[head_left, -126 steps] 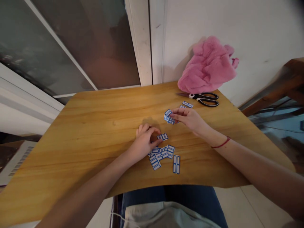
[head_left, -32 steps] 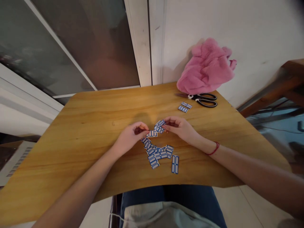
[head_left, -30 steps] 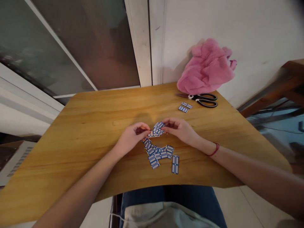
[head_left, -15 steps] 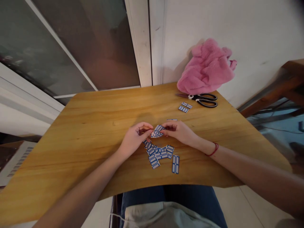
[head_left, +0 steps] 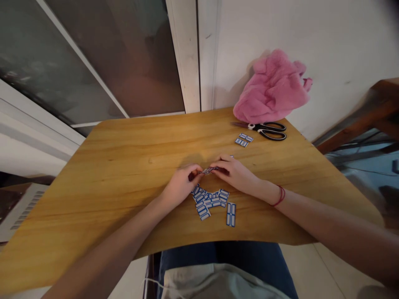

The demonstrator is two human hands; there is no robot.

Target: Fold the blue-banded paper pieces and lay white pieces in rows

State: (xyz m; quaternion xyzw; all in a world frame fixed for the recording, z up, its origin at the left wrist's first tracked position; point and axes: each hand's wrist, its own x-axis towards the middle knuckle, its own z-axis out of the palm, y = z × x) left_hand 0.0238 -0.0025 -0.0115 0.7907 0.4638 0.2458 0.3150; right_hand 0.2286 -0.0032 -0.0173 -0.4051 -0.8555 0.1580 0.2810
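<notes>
Between my hands, just over the wooden table, are some blue-and-white label stickers, seen nearly edge-on. My left hand pinches their left end between thumb and fingers. At the right end my right hand, with a red cord on its wrist, grips them the same way. How many pieces are held I cannot tell. A loose pile of similar label stickers lies just below my hands, its pieces overlapping. One separate label sticker rests right of that pile. Part of another is hidden behind my right hand.
Two small label pieces lie farther back, near black-handled scissors. Behind the scissors a pink plush cloth sits against the white wall. A glazed door borders the table's far left side.
The held label stickers have tipped from showing their printed faces to nearly edge-on. My hands have shifted slightly, the right one now covering more of the label behind it.
</notes>
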